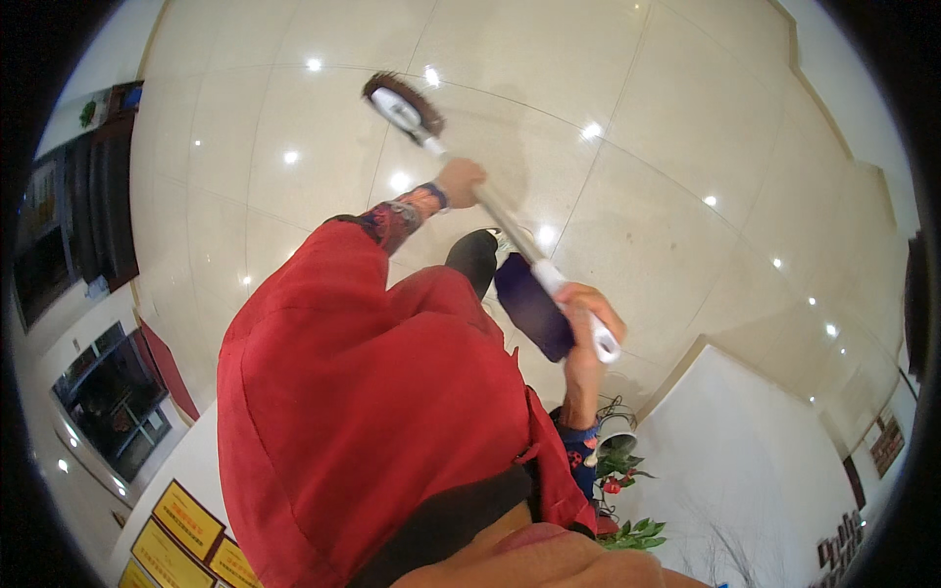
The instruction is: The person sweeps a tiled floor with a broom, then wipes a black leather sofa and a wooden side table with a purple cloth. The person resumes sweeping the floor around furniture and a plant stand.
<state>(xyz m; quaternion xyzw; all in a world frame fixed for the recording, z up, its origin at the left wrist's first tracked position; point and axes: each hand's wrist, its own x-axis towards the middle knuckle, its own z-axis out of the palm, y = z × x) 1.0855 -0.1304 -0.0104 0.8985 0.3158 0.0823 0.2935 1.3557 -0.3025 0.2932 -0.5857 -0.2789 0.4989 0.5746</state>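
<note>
I hold a broom slantwise before me with both hands. Low on its pale shaft (507, 224), my left hand (460, 182) is wrapped round the pole not far above the head. My right hand (588, 316) grips the white handle end (549, 277), which has a hanging hole at its tip. Brown bristles (426, 110) fringe the white broom head (397, 109), over the glossy tiled floor (662, 184); whether they touch it I cannot tell. Behind the handle shows a dark purple shape (531, 309) of unclear kind. Beside it are my dark trouser leg (474, 259) and part of a light shoe.
A white wall corner (724, 411) juts in at the lower right. Next to it stand a white pot (617, 434) and leafy plants with a red flower (612, 485). Dark furniture (103, 206) lines the left side. Yellow plaques with writing (188, 518) hang at the lower left.
</note>
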